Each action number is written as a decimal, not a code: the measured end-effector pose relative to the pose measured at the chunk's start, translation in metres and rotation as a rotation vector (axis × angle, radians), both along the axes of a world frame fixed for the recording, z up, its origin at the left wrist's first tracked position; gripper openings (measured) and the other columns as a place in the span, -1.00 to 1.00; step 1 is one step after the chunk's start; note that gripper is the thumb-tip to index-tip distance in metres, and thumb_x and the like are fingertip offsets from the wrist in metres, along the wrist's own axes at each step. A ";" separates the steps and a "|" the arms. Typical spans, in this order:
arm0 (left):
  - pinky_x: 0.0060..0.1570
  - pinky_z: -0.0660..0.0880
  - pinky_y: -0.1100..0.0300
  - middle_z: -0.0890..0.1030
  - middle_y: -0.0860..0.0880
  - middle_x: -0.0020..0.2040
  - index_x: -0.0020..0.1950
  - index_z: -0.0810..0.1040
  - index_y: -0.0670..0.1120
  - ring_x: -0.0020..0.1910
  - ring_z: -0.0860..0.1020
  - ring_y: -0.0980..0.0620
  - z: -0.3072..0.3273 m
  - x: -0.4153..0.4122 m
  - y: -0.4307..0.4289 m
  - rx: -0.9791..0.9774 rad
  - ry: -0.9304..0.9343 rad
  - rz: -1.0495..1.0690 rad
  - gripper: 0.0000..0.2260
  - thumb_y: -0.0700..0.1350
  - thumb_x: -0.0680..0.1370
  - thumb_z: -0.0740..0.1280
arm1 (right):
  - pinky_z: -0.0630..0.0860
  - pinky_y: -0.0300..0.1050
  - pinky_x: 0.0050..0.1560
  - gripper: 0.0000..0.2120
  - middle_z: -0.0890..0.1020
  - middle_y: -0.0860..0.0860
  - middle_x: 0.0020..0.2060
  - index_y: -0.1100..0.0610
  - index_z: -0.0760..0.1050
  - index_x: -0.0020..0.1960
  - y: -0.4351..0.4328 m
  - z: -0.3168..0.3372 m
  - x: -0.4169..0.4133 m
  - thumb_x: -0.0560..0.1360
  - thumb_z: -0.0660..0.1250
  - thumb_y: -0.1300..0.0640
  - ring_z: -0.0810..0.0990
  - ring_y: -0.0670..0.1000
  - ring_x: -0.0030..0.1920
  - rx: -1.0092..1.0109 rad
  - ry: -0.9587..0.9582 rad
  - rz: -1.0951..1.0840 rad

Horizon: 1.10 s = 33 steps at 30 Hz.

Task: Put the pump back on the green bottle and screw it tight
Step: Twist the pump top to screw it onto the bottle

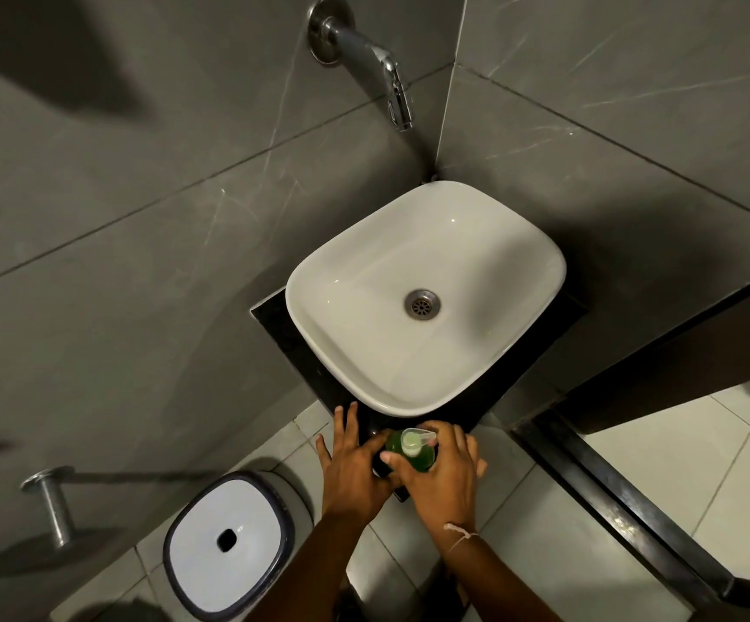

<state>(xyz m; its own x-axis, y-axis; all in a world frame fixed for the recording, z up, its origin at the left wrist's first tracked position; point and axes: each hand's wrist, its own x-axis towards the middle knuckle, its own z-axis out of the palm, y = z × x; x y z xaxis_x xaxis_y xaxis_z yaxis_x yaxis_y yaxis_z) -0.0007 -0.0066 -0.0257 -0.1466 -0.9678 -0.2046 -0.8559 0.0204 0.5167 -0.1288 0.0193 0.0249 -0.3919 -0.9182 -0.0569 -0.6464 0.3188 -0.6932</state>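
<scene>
The green bottle (420,457) stands on the front corner of the black counter (490,399), just below the basin. Its pale clear pump (414,440) sits on top of the neck, nozzle pointing right. My right hand (443,475) wraps around the bottle from the right and front, thumb and fingers curled at its shoulder by the pump. My left hand (353,464) lies against the bottle's left side, its fingers spread flat over the counter edge. Most of the bottle's body is hidden by my hands.
A white basin (350,280) with a metal drain fills the counter behind the bottle. A chrome tap (393,78) sticks out of the grey tiled wall above. A white-lidded bin (229,543) stands on the floor at lower left, beside a metal wall bar (52,505).
</scene>
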 end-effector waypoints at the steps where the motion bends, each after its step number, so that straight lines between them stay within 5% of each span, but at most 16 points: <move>1: 0.46 -0.20 -0.29 -0.07 -0.03 0.60 0.31 0.45 0.21 0.52 -0.33 0.01 0.000 0.000 0.000 -0.002 -0.002 -0.004 -0.46 0.20 0.35 0.42 | 0.27 0.00 0.09 -0.50 0.56 -0.10 -0.01 -0.10 0.53 0.05 0.003 -0.002 -0.003 0.20 0.44 -0.31 0.41 -0.02 0.13 -0.026 -0.004 0.031; 4: 0.44 -0.26 -0.24 -0.12 0.03 0.59 0.34 0.41 0.23 0.52 -0.34 0.02 -0.002 0.001 0.002 -0.009 0.002 -0.018 -0.39 0.31 0.32 0.41 | 0.23 -0.04 0.02 -0.64 0.56 -0.09 -0.05 -0.06 0.61 -0.08 0.008 -0.006 -0.010 0.22 0.45 -0.24 0.48 0.07 0.08 -0.095 -0.019 0.021; 8: 0.47 -0.22 -0.26 -0.06 -0.02 0.60 0.33 0.45 0.20 0.53 -0.31 0.02 -0.003 0.000 0.002 -0.010 0.008 0.006 -0.43 0.23 0.34 0.43 | 0.27 -0.03 -0.02 -0.56 0.53 -0.09 -0.19 -0.02 0.42 -0.22 0.000 -0.004 -0.002 0.13 0.57 -0.20 0.46 0.03 -0.02 -0.029 -0.055 -0.043; 14: 0.46 -0.19 -0.30 -0.06 -0.02 0.60 0.32 0.44 0.21 0.53 -0.31 0.01 -0.001 0.001 0.002 -0.010 0.030 0.005 -0.45 0.22 0.34 0.41 | 0.23 -0.03 0.10 -0.52 0.47 -0.18 0.01 -0.20 0.53 0.14 0.008 -0.005 -0.007 0.25 0.50 -0.23 0.35 -0.08 0.15 -0.058 -0.021 0.058; 18: 0.45 -0.23 -0.25 -0.11 0.01 0.60 0.34 0.42 0.21 0.52 -0.33 0.03 -0.002 0.000 0.002 0.000 0.014 -0.006 -0.37 0.29 0.31 0.44 | 0.25 0.00 0.07 -0.67 0.51 -0.13 -0.04 -0.13 0.58 -0.08 0.009 -0.002 -0.008 0.21 0.58 0.03 0.44 0.07 0.13 -0.093 -0.019 -0.022; 22: 0.46 -0.22 -0.27 -0.08 -0.01 0.60 0.35 0.43 0.20 0.52 -0.32 0.01 -0.002 0.001 0.001 -0.004 -0.008 -0.008 -0.41 0.24 0.34 0.44 | 0.32 0.06 0.05 -0.59 0.54 -0.03 -0.13 0.00 0.44 -0.20 -0.002 0.003 0.001 0.14 0.59 -0.11 0.46 0.08 0.07 0.007 0.019 -0.072; 27: 0.46 -0.20 -0.29 -0.08 0.00 0.59 0.33 0.43 0.22 0.51 -0.34 0.05 -0.002 0.001 0.002 -0.012 0.018 0.002 -0.43 0.26 0.34 0.41 | 0.19 0.00 0.11 -0.56 0.46 -0.20 0.04 -0.25 0.53 0.13 0.011 -0.003 -0.007 0.26 0.47 -0.22 0.35 -0.04 0.18 -0.070 -0.026 0.037; 33: 0.46 -0.20 -0.28 -0.07 -0.01 0.60 0.35 0.43 0.20 0.52 -0.32 0.01 -0.002 0.000 0.002 -0.001 -0.008 0.003 -0.42 0.25 0.35 0.42 | 0.29 0.05 0.02 -0.55 0.55 -0.04 -0.04 0.00 0.50 -0.17 -0.001 0.003 0.002 0.13 0.57 -0.22 0.42 0.07 0.10 0.026 0.024 -0.096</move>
<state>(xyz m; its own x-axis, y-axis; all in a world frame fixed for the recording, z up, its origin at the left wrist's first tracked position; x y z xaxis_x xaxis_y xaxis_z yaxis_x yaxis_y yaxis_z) -0.0004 -0.0045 -0.0274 -0.1420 -0.9686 -0.2043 -0.8600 0.0185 0.5099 -0.1266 0.0185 0.0284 -0.4792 -0.8750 -0.0696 -0.6285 0.3974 -0.6686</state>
